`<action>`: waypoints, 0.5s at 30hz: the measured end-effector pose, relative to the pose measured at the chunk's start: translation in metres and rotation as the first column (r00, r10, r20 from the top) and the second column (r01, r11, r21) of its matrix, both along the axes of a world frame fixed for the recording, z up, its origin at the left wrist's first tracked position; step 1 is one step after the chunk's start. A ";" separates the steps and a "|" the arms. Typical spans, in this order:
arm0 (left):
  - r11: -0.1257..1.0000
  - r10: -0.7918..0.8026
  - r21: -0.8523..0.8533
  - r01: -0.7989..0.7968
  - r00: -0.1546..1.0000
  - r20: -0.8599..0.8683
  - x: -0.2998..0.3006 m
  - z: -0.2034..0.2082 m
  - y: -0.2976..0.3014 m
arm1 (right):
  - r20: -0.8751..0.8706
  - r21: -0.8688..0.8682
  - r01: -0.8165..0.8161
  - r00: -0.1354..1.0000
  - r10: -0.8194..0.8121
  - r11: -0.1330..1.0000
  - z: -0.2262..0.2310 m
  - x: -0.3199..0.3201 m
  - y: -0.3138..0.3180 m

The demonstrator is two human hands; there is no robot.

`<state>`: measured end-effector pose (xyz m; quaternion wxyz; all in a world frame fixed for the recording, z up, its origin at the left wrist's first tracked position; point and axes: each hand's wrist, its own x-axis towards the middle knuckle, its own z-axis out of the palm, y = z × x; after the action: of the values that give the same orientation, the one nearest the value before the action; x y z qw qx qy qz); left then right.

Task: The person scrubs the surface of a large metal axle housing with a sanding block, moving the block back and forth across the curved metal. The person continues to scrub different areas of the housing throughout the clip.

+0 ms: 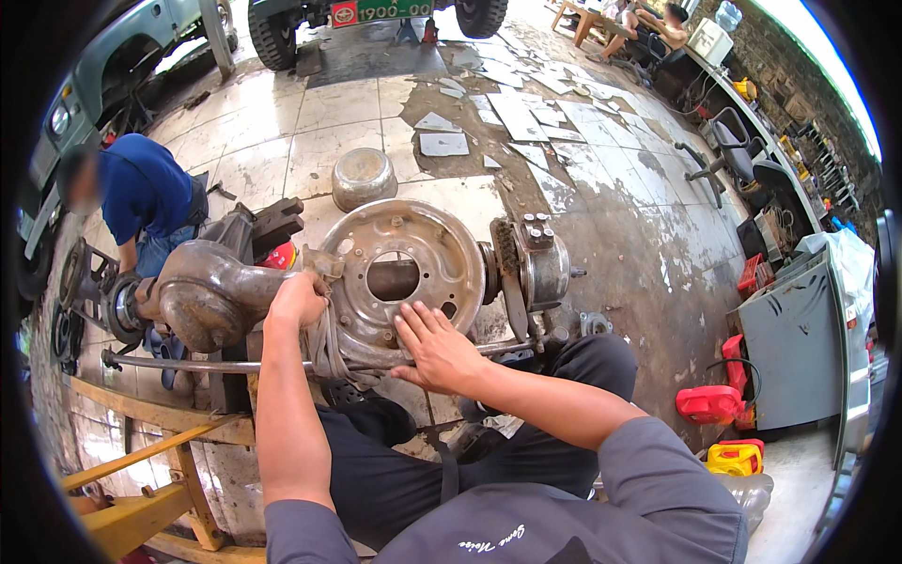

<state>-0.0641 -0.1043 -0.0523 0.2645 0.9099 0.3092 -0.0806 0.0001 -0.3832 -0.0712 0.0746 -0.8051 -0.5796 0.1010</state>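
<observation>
In front of me is a round, stained metal backing plate (451, 240) with a big centre hole, mounted on a vehicle axle. My right hand (437, 350) lies flat on its lower right face, fingers stretched out. At the plate's left edge, my left hand (301, 297) is curled around a grey rag (327, 343) that hangs below the fingers; the fingertips are partly hidden. The axle's rounded housing (209, 296) extends to the left. A long thin rod (211, 365) runs beneath. Right of the plate, a wire brush (513, 296) leans against a hub (547, 273) with bolts on top.
A round metal drum (363, 179) sits beyond the plate. Someone in a blue shirt (146, 193) crouches at left, near a yellow frame (141, 522). Red (709, 404) and yellow (735, 458) plastic containers stand by a grey cabinet (789, 338). Broken tiles (517, 117) litter the floor ahead.
</observation>
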 end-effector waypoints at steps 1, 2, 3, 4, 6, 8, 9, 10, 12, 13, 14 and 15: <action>1.000 -0.008 -0.008 0.008 1.000 0.009 0.000 -0.002 0.001 | 0.024 0.075 0.003 1.000 -0.004 0.997 -0.006 0.002 0.005; 1.000 -0.016 -0.016 0.016 1.000 0.017 0.000 -0.006 0.003 | 0.031 0.045 0.027 0.999 -0.029 0.999 -0.012 0.000 0.003; 1.000 -0.018 -0.024 0.019 1.000 0.022 -0.002 -0.006 0.003 | 0.020 -0.004 0.022 1.000 -0.022 1.000 -0.006 -0.004 0.002; 1.000 -0.006 -0.024 0.007 1.000 0.013 -0.003 -0.006 0.003 | 0.010 -0.053 0.015 1.000 -0.015 0.998 0.002 -0.006 -0.001; 1.000 0.013 -0.026 -0.013 1.000 0.001 -0.002 -0.002 0.001 | -0.014 -0.095 0.007 1.000 -0.008 0.995 0.005 -0.006 -0.006; 1.000 0.006 -0.019 -0.006 1.000 -0.005 0.000 0.004 -0.002 | -0.042 -0.082 0.005 0.999 -0.009 0.997 0.001 -0.004 -0.010; 1.000 0.003 -0.014 -0.003 1.000 -0.011 0.000 0.006 -0.004 | -0.039 -0.047 0.016 0.999 -0.018 0.999 -0.003 -0.001 -0.006; 1.000 0.002 -0.013 -0.002 1.000 -0.013 0.001 0.004 -0.003 | -0.034 -0.010 0.027 0.999 -0.027 1.000 -0.008 0.004 0.002; 1.000 0.002 -0.011 -0.002 1.000 -0.020 0.000 0.000 -0.002 | -0.002 -0.039 0.048 0.999 -0.048 0.998 -0.004 0.000 0.010; 1.000 0.010 -0.015 -0.010 1.000 -0.013 -0.001 0.001 -0.002 | -0.010 -0.057 0.041 0.999 -0.042 0.998 -0.003 -0.001 0.008; 1.000 0.017 -0.020 -0.017 1.000 -0.006 -0.003 0.002 -0.004 | -0.017 -0.076 0.034 0.999 -0.035 0.997 -0.003 -0.002 0.003; 0.999 0.025 -0.026 -0.024 1.000 0.004 -0.002 0.004 -0.005 | -0.022 -0.095 0.027 0.999 -0.029 0.995 -0.002 -0.002 0.000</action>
<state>-0.0666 -0.1092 -0.0480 0.2779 0.9027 0.3187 -0.0796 -0.0016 -0.3837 -0.0728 0.0446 -0.8146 -0.5620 0.1366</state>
